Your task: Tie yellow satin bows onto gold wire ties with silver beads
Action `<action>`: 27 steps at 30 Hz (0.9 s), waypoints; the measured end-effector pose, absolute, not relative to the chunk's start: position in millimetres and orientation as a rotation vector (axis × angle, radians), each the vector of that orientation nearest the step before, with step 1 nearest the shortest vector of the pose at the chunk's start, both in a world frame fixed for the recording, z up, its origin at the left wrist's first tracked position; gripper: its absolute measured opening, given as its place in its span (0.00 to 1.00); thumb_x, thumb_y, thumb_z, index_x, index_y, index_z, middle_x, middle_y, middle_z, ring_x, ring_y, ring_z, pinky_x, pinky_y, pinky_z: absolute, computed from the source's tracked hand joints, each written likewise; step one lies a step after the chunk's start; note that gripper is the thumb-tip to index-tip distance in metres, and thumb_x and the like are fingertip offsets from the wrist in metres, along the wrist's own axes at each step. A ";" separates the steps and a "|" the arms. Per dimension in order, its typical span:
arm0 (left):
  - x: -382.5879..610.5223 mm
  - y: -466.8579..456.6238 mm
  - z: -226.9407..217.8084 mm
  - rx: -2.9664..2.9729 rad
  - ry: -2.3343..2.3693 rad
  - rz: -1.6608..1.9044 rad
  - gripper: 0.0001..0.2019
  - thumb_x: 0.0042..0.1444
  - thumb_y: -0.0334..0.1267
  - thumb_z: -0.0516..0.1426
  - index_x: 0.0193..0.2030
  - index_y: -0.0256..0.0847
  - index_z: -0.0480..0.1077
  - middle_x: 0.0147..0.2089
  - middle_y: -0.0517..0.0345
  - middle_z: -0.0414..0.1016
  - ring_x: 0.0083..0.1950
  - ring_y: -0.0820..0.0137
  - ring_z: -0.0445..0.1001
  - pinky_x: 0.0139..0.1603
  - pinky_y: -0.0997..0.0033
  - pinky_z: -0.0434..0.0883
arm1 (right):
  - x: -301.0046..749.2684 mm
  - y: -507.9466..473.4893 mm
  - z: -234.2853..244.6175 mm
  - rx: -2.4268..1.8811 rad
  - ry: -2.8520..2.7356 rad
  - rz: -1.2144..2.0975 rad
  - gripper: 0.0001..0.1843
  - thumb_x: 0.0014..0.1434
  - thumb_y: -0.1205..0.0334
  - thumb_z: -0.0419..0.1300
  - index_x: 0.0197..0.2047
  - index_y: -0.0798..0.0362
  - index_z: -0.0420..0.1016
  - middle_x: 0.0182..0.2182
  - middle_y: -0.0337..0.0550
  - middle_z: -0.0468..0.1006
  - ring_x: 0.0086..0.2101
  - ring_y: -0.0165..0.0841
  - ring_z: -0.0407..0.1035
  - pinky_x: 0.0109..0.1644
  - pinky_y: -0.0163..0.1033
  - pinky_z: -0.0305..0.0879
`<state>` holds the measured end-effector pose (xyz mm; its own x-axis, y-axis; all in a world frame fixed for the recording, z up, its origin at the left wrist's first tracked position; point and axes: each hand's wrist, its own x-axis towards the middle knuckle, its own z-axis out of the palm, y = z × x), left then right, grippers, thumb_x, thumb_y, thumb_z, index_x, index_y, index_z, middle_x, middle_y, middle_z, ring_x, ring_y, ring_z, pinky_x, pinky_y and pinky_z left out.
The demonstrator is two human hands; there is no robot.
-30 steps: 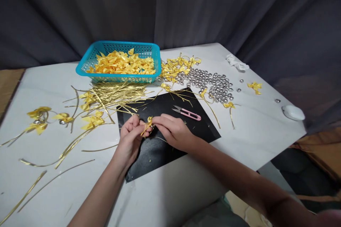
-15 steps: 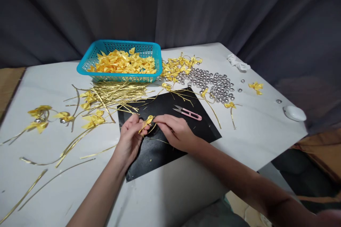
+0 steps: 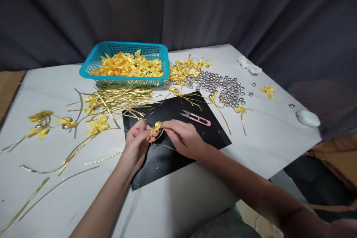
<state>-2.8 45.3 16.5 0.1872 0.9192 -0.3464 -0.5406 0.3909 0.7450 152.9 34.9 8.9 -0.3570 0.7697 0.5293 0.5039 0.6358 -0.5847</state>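
Over the black mat (image 3: pixel 178 163), my left hand (image 3: pixel 137 141) pinches a yellow ribbon bow (image 3: pixel 157 125) between thumb and fingers. Gold cord runs through the bow, and a small silver bell or bead shows just under it. From the other side my right hand (image 3: pixel 182 137) is closed, with thumb and forefinger on the bow's right edge, where the gold cord loops. Exactly what those fingertips grip is too small to make out. Pink-handled thread snips (image 3: pixel 196 118) lie on the mat beyond my right hand, blades pointing left.
A blue plastic basket (image 3: pixel 83 70) full of yellow bows stands at the back, with cut gold cords (image 3: pixel 125 98) before it. Silver beads (image 3: pixel 220 86) lie heaped to the right. Corded bows (image 3: pixel 97 125) are scattered at left. A white mouse-shaped object (image 3: pixel 308 118) sits near the right edge.
The bow has turned slightly upright between my fingers. Both hands stay in nearly the same place.
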 end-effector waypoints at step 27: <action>-5.1 46.8 11.1 0.535 0.822 1.052 0.16 0.37 0.26 0.64 0.19 0.38 0.58 0.18 0.63 0.73 0.19 0.81 0.69 0.19 0.90 0.65 | 146.9 32.7 3.1 -0.939 -1.943 0.529 0.11 0.62 0.73 0.47 0.42 0.56 0.69 0.37 0.44 0.78 0.38 0.27 0.71 0.43 0.31 0.67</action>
